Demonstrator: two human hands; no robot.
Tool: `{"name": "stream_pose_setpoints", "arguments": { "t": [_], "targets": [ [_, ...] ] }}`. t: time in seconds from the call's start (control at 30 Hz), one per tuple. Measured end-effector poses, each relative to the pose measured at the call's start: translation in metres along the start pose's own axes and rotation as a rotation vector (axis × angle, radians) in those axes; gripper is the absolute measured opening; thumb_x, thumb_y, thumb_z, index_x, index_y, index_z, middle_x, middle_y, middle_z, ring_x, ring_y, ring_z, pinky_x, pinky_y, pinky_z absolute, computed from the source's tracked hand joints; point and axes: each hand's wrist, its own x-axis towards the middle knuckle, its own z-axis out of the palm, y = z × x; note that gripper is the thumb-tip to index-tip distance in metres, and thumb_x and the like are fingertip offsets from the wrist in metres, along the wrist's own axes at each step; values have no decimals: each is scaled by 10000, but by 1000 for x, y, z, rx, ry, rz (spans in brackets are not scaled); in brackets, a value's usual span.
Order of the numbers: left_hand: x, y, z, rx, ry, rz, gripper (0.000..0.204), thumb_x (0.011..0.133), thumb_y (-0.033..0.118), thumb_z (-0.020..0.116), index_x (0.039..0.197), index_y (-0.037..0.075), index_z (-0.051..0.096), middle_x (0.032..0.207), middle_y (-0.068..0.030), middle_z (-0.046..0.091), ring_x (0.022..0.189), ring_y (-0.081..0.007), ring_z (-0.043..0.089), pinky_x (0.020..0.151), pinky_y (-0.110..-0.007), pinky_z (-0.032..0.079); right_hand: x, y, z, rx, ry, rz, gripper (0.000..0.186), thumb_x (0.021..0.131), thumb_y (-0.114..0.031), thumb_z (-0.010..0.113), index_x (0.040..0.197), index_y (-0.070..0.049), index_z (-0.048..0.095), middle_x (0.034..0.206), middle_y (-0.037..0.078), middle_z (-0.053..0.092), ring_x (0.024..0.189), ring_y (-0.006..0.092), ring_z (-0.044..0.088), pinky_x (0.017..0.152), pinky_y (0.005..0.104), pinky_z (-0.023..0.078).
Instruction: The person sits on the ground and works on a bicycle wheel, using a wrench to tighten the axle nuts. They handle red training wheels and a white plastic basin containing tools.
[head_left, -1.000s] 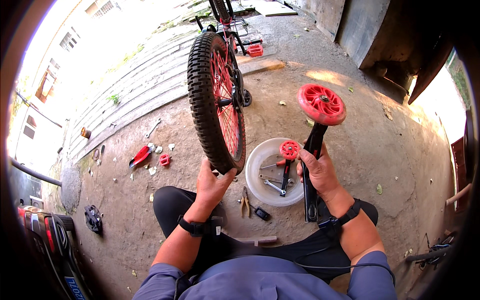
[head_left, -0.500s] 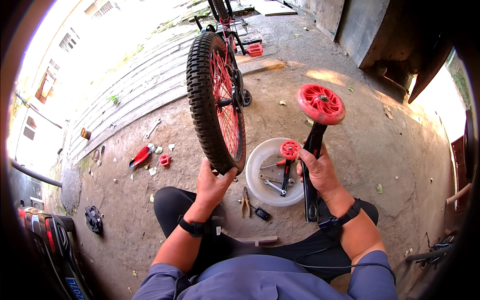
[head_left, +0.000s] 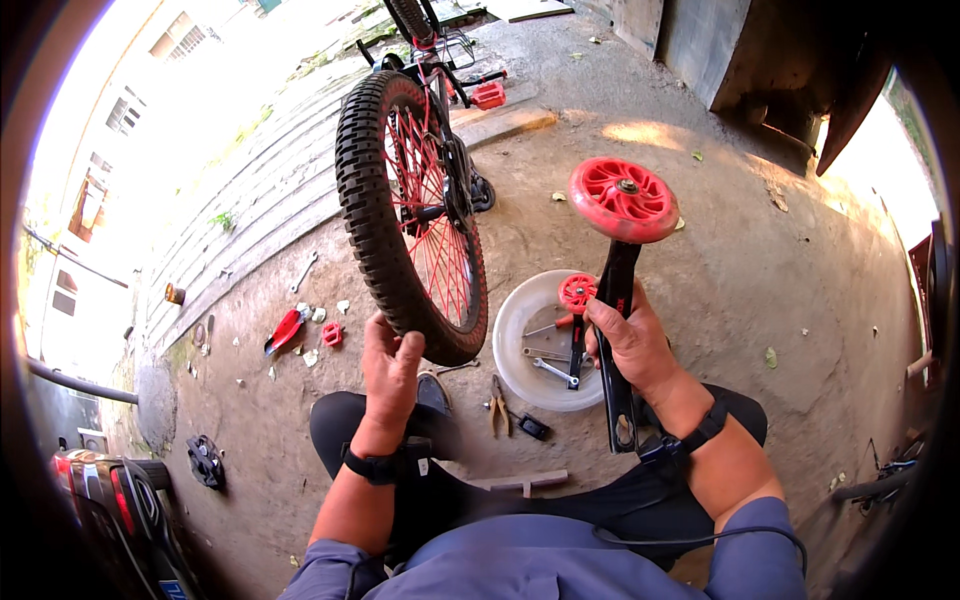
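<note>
A small bicycle stands upside down in front of me, its black knobby tyre (head_left: 372, 210) with red spokes nearest. My left hand (head_left: 388, 368) grips the lower edge of that tyre. My right hand (head_left: 632, 340) is closed around a black bracket (head_left: 615, 330) that carries a red training wheel (head_left: 622, 198) at its upper end. Just left of the bracket lies a white round lid (head_left: 518, 340) with a second small red wheel (head_left: 577, 292) and wrenches on it.
Pliers (head_left: 497, 402) and a small black part (head_left: 532, 427) lie on the dirt ground by my knees. A red tool (head_left: 285, 328), a red piece (head_left: 332, 334) and a wrench (head_left: 304, 271) sit to the left near concrete steps. A red-and-black vehicle part (head_left: 110, 500) is at lower left.
</note>
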Motion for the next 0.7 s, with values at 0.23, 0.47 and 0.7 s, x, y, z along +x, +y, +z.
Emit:
{"name": "stream_pose_setpoints", "arguments": {
  "t": [0.23,0.47,0.7],
  "targets": [
    [19,19,4,33,-29,89,616,952,391,679,1345,-15,435,1214,-69,578,1090,-146,541,983,-308,415,5,9,-2,-15,-13,-42,218,935,-161,663,1071,-106,501,759,-18,527,611,72,540,540,244,436],
    [15,8,12,-19,-4,91,579,948,360,695,1332,4,446,1176,-49,583,1055,-125,530,955,-287,420,5,9,3,-4,3,-21,246,938,-165,662,1109,-107,496,759,-15,539,592,76,542,525,244,436],
    [12,8,15,-22,4,80,590,936,360,713,1325,3,449,1162,-46,589,1032,-119,541,942,-285,433,6,8,5,-29,-25,-28,269,944,-211,670,1120,-108,496,690,2,557,541,92,541,498,247,433]
  ]
}}
